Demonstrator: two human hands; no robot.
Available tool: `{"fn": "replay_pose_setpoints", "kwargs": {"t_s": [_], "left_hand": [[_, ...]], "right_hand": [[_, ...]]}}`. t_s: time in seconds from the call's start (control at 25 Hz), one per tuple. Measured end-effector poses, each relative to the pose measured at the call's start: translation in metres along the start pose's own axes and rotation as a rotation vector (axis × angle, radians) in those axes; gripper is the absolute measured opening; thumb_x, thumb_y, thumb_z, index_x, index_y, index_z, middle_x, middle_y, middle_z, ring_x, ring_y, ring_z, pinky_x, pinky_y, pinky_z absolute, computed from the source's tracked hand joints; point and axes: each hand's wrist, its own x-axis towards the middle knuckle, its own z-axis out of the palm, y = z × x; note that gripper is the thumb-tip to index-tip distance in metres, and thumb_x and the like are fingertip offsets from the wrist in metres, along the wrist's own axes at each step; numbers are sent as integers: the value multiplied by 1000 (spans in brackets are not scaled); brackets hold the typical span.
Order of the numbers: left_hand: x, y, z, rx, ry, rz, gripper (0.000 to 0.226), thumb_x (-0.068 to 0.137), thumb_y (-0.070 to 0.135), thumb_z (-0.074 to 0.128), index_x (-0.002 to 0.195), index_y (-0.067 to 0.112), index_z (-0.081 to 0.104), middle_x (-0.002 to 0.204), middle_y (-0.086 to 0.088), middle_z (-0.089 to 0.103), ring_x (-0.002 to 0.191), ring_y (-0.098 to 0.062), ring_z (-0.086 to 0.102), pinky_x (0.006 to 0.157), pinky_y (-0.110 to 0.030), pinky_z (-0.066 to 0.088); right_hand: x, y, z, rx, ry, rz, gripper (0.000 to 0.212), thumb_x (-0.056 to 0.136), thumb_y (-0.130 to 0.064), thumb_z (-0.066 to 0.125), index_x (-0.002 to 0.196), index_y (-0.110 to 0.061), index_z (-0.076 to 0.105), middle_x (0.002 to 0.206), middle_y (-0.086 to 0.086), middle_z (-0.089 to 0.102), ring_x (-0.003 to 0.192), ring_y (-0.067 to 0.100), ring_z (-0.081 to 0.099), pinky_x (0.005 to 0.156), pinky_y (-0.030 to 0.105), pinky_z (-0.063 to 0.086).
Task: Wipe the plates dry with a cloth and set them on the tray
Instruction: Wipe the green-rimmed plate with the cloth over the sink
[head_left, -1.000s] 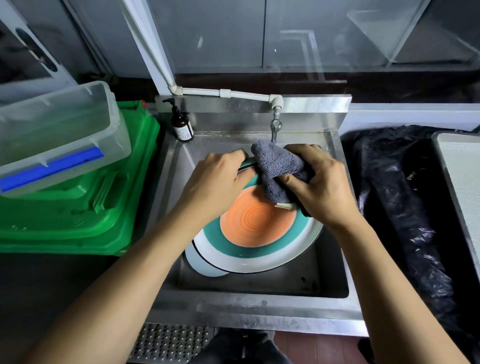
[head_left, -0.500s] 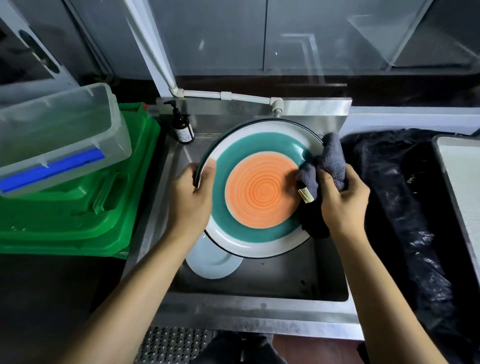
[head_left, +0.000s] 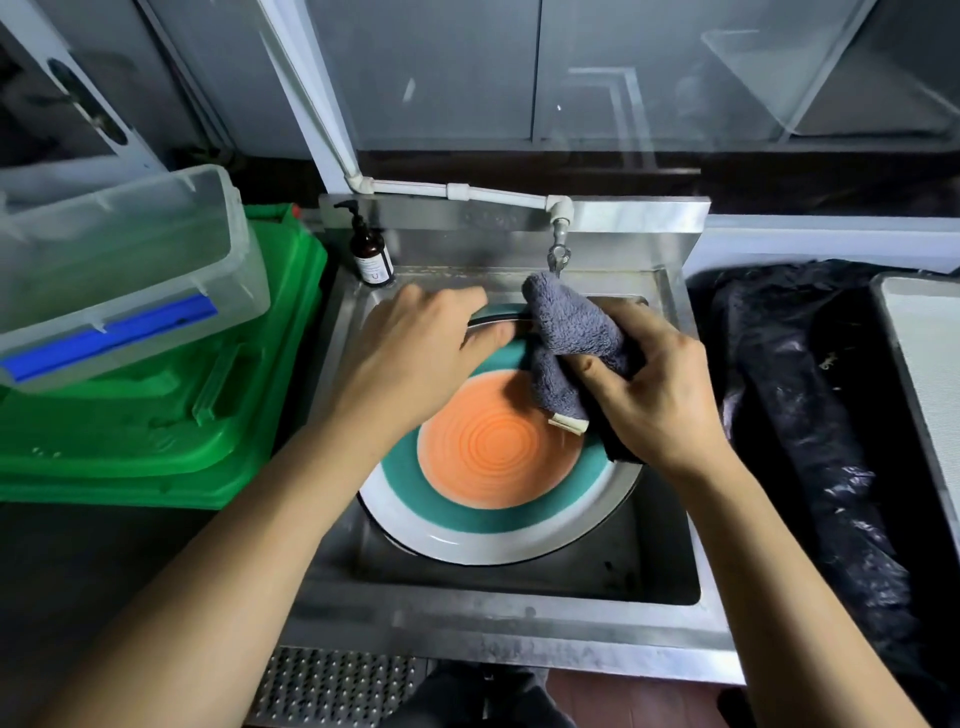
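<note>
- The right hand (head_left: 654, 395) has its fingers curled round the grey cloth (head_left: 571, 338), pressing it on the plate (head_left: 498, 467) at its far rim.
- The left hand (head_left: 415, 358) pinches that far rim, thumb on the face.
- The plate is held tilted over the sink (head_left: 670, 587).
- It looks stiff, breakable and probably wet, slippery; rim grips suit it best.

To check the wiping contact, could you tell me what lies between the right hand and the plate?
The grey cloth, in the head view.
</note>
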Motion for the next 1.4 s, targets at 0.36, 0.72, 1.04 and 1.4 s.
{"fn": "replay_pose_setpoints", "kwargs": {"t_s": [0.36, 0.72, 1.04, 1.4], "left_hand": [[-25, -25, 27, -313, 333, -259, 67, 90, 66, 55, 62, 6, 43, 47, -1, 37, 48, -16, 27, 46, -32, 32], [-29, -55, 64, -628, 386, -708, 61, 89, 63, 56, 58, 11, 46, 46, 8, 39, 47, -14, 37, 51, -33, 33], [-8, -65, 43, -1053, -324, -1224, 87, 86, 75, 49, 106, -8, 66, 98, -26, 74, 83, -40, 74, 67, -46, 63], [-4, -38, 62, -1584, -336, -1449, 30, 82, 22, 77, 98, -1, 65, 89, -19, 72, 68, -30, 72, 53, -41, 61]], "right_hand": [[-2, 29, 7, 135, 183, 217, 24, 86, -23, 65, 109, -27, 68, 86, -13, 70, 79, 2, 62, 74, 22, 50], [-7, 44, 17, 146, 191, 374, 9, 92, -13, 69, 87, -18, 63, 69, -13, 63, 59, -7, 52, 59, 15, 41], [-31, 11, 45, -164, 279, 158, 44, 83, -12, 73, 126, -14, 63, 110, 7, 62, 96, 23, 57, 75, 23, 38], [-63, 8, 62, -401, 119, -249, 47, 86, -19, 79, 130, -8, 65, 115, 8, 63, 96, 27, 56, 82, 40, 44]]}}
